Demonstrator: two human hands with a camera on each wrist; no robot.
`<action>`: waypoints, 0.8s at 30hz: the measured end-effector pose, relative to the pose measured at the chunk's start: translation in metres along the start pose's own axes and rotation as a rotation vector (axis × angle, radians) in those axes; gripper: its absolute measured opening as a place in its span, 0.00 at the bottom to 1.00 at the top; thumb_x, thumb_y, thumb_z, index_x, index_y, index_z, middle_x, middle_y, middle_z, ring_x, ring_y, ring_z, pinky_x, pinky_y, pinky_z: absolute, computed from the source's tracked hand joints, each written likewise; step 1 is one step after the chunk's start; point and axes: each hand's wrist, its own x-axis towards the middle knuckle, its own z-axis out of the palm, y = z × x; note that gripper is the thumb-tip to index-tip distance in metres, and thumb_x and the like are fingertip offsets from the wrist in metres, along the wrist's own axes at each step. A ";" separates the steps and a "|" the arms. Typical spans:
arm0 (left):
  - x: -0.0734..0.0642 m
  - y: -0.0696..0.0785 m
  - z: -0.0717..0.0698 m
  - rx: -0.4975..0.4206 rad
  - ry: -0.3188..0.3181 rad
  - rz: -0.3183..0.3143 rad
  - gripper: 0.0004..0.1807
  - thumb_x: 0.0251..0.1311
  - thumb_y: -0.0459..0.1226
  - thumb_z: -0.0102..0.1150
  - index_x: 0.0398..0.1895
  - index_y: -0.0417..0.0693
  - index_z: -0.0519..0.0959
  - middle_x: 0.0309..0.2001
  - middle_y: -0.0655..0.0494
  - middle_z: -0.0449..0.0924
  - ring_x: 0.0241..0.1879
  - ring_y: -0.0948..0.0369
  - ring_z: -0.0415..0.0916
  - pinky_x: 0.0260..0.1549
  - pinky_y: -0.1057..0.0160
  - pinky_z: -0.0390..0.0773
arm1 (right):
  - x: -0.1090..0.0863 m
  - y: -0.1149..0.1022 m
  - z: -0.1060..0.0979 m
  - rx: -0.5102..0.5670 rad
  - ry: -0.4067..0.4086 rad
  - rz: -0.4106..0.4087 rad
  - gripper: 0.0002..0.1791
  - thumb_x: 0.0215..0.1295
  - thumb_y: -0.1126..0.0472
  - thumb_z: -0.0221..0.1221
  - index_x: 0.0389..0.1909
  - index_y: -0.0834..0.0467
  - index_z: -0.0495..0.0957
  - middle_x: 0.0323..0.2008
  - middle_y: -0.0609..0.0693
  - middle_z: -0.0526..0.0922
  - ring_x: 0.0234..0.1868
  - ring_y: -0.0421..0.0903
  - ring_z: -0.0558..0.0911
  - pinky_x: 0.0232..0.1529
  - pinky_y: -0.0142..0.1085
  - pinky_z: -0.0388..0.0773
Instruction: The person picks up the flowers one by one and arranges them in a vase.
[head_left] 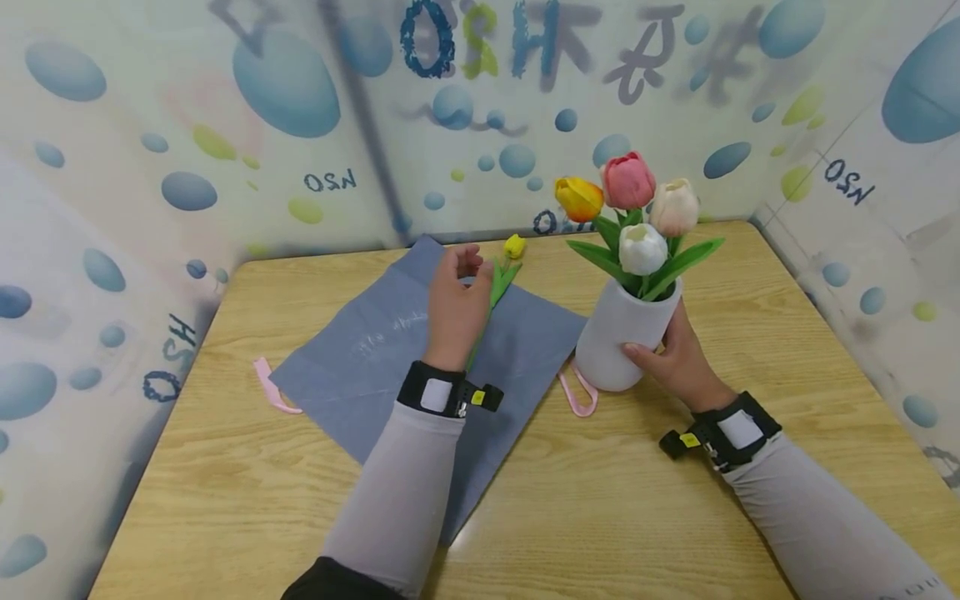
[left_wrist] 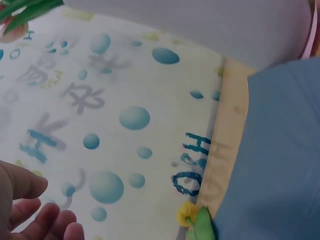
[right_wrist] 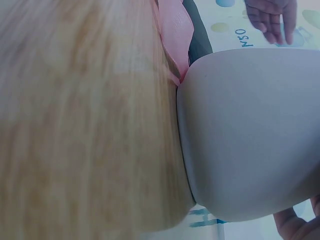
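With thumb and fingers around its lower right side, my right hand (head_left: pixel 682 358) grips a white vase (head_left: pixel 615 342). Several artificial tulips stand in the vase: a pink one (head_left: pixel 628 180), an orange-yellow one (head_left: pixel 579 198), a cream one (head_left: pixel 674 207) and a white one (head_left: pixel 642 249). My left hand (head_left: pixel 459 308) is raised over a blue-grey wrapping sheet (head_left: pixel 367 333), its fingers loosely bent and holding nothing in the left wrist view. Beside it, a single yellow tulip (head_left: pixel 514 246) with green leaves lies on the sheet, its stem partly hidden by the hand.
A pink ribbon (head_left: pixel 272 388) shows past the sheet's left corner, and a pink ribbon loop (head_left: pixel 579 395) lies by the vase's base. Behind the wooden table (head_left: pixel 600 500) rises a patterned backdrop (head_left: pixel 375 125), which also runs along both sides.
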 end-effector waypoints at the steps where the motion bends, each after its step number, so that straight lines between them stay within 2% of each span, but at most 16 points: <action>1: 0.001 -0.002 -0.001 0.014 0.001 -0.004 0.17 0.76 0.42 0.57 0.63 0.47 0.75 0.53 0.51 0.79 0.54 0.55 0.78 0.53 0.53 0.78 | 0.000 0.000 0.000 -0.003 0.001 0.003 0.48 0.59 0.75 0.62 0.77 0.48 0.54 0.63 0.42 0.73 0.62 0.40 0.75 0.62 0.25 0.70; 6: 0.006 -0.015 0.000 0.124 -0.043 -0.033 0.19 0.75 0.41 0.58 0.65 0.45 0.76 0.56 0.49 0.79 0.56 0.53 0.78 0.54 0.52 0.79 | -0.001 0.000 -0.001 -0.010 0.005 0.007 0.47 0.59 0.74 0.63 0.76 0.48 0.55 0.63 0.41 0.73 0.63 0.39 0.75 0.62 0.24 0.70; 12: 0.009 -0.028 0.005 0.369 -0.186 -0.072 0.25 0.75 0.43 0.59 0.70 0.46 0.74 0.63 0.47 0.77 0.60 0.51 0.77 0.57 0.50 0.80 | 0.000 0.000 -0.001 0.002 0.003 -0.003 0.48 0.59 0.74 0.63 0.77 0.48 0.54 0.64 0.43 0.73 0.63 0.40 0.75 0.63 0.25 0.70; 16: 0.007 -0.035 0.007 0.490 -0.253 -0.100 0.27 0.74 0.45 0.60 0.71 0.45 0.73 0.65 0.43 0.75 0.62 0.48 0.77 0.58 0.48 0.80 | 0.001 0.000 0.000 -0.011 -0.005 0.002 0.48 0.60 0.75 0.63 0.78 0.47 0.53 0.64 0.42 0.72 0.63 0.40 0.75 0.63 0.24 0.70; 20: 0.005 -0.041 0.008 0.571 -0.303 -0.131 0.29 0.73 0.45 0.61 0.73 0.44 0.72 0.67 0.40 0.73 0.64 0.46 0.76 0.60 0.46 0.79 | 0.001 0.001 -0.001 -0.029 -0.003 0.007 0.48 0.60 0.74 0.63 0.77 0.48 0.54 0.63 0.40 0.72 0.63 0.39 0.74 0.63 0.24 0.70; 24: 0.004 -0.045 0.006 0.607 -0.339 -0.143 0.30 0.72 0.44 0.63 0.73 0.44 0.71 0.68 0.39 0.73 0.64 0.45 0.76 0.62 0.45 0.77 | 0.000 0.003 -0.001 -0.026 0.000 0.005 0.48 0.60 0.74 0.63 0.77 0.48 0.54 0.63 0.40 0.72 0.63 0.39 0.74 0.63 0.24 0.70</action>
